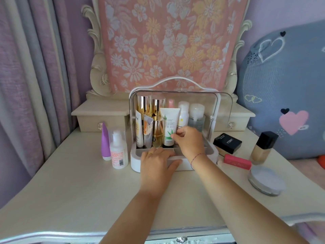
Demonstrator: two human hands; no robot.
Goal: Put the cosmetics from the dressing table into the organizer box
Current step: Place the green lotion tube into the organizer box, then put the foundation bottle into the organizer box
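A white organizer box [135,162] with a clear raised lid stands mid-table, holding gold bottles, tubes and clear bottles. My left hand [157,162] lies flat on the box's front rim, fingers spread. My right hand [187,140] reaches into the box and pinches the edge of the white aloe tube [169,124]. On the table left of the box stand a purple pointed bottle [105,141] and a white bottle with a pink label [118,150]. To the right lie a black compact [227,143], a pink lipstick box [237,161], a foundation bottle [263,147] and a round powder jar [266,180].
The cream dressing table [79,182] has small drawers [102,120] at the back on both sides. A floral cloth [167,41] covers the mirror. Curtains hang at the left; a grey heart-patterned cushion [284,88] leans at the right.
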